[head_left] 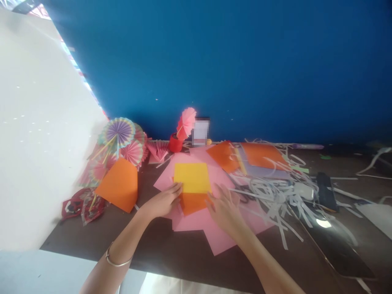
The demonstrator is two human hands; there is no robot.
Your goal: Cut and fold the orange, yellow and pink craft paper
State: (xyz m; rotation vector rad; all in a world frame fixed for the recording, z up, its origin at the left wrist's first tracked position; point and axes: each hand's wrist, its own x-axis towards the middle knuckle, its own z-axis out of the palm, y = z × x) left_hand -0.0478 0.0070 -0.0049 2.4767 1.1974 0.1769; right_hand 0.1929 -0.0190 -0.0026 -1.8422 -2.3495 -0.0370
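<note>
A yellow sheet of paper (191,177) lies over an orange sheet (193,202), on a loose stack of pink sheets (191,222). My left hand (164,201) is at the yellow sheet's left edge, its fingers drawn together on the paper. On the other side, my right hand (226,207) rests with its fingers apart, the fingertips near the lower right corner of the yellow and orange sheets. The right fingers are slightly blurred.
Pleated paper fans (118,132) and an orange sheet (121,185) are at left. Behind stands a red pot (175,143) with a pink fan (186,122). Tangled white paper strips (269,190) and a dark tablet-like device (339,249) lie right. A blue wall (226,69) closes the back.
</note>
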